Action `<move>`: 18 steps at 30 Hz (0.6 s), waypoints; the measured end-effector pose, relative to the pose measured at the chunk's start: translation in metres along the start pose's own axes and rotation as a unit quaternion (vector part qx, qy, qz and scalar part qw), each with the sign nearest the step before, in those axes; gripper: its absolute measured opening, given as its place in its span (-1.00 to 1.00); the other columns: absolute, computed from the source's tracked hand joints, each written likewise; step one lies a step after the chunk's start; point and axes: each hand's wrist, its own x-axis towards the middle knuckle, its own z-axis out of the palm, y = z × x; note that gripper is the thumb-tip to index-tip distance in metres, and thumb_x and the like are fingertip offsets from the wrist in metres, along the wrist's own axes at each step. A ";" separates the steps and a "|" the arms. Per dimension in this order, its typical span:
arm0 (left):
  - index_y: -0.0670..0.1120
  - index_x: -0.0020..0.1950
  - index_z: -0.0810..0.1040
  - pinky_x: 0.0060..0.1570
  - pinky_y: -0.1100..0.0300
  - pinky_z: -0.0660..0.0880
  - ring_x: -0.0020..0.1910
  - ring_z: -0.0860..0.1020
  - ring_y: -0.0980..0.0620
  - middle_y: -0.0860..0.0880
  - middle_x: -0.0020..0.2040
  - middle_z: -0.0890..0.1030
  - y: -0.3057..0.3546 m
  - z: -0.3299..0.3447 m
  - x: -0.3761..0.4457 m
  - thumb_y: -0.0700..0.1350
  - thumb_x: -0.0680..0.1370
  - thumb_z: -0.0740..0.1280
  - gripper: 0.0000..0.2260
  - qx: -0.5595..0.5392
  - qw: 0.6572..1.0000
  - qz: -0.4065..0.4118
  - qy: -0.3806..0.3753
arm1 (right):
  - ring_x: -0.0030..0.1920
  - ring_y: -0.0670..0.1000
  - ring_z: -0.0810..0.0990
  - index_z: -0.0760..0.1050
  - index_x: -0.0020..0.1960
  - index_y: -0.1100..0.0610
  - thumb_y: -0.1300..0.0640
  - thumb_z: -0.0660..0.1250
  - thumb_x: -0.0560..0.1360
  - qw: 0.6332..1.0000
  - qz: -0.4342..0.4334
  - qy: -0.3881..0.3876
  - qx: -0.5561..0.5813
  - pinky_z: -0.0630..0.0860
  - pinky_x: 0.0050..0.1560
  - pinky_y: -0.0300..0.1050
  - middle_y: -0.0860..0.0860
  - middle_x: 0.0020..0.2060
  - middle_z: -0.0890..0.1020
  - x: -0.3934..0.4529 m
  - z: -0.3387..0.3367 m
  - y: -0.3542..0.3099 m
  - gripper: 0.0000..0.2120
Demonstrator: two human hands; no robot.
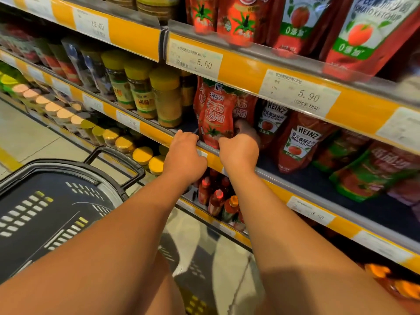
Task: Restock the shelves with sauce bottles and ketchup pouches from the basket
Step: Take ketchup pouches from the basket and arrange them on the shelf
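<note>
The pouch [216,119] stands upright at the front edge of the middle shelf [295,178], its long axis vertical, and both your hands sit at its base — left hand [185,153] at the lower left corner, right hand [238,151] at the lower right. The pouch lies straight ahead of your fingers and slightly above them, so any coming push goes away from you, into the shelf. Your right hand is a touch nearer: its fingers curl round the bottom right edge and disappear behind it, gripping the pouch. Your left fingers are curled at the shelf lip beside the pouch's lower left corner; I cannot tell whether they pinch it or only rest against the rail.

The pouch itself is red and glossy, with white Chinese lettering, a tomato picture near the bottom and a small blue-and-white logo at the top. It looks soft and full — likely to slump if you let go before it leans on something. A matching pouch stands just behind it, touching. Heinz pouches [297,144] lean to the right, near your right hand. The basket [68,178] sits low on your left, well apart from the shelf face; it looks dark inside, and I see nothing in it.
</note>
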 end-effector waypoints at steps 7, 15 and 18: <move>-0.17 0.54 0.39 0.58 0.00 0.12 0.64 0.12 -0.14 -0.10 0.50 0.43 -0.007 0.001 0.002 -0.15 0.56 0.42 -0.45 0.022 0.999 0.027 -0.007 | 0.15 0.17 0.64 0.57 0.28 -0.07 0.02 0.49 0.49 0.999 0.007 0.008 -0.041 0.66 0.02 0.13 0.04 0.18 0.65 0.002 0.000 0.002 -0.63; -0.19 0.54 0.40 0.59 -0.09 0.14 0.66 0.08 -0.16 -0.14 0.55 0.39 -0.001 0.001 0.004 -0.14 0.56 0.40 -0.45 -0.008 1.000 -0.002 -0.013 | -0.01 0.11 0.67 0.61 0.14 -0.05 0.02 0.49 0.49 1.000 -0.008 -0.023 0.020 0.66 -0.03 0.02 -0.01 0.02 0.70 0.004 -0.035 0.016 -0.77; -0.17 0.54 0.41 0.53 -0.15 0.26 0.66 0.09 -0.13 -0.19 0.50 0.45 0.004 -0.001 0.003 -0.16 0.55 0.39 -0.45 -0.030 0.999 -0.027 -0.012 | 0.00 0.09 0.65 0.60 0.16 -0.01 0.04 0.50 0.51 0.998 -0.034 -0.034 0.032 0.63 -0.01 0.02 -0.01 0.04 0.68 0.001 -0.064 0.027 -0.75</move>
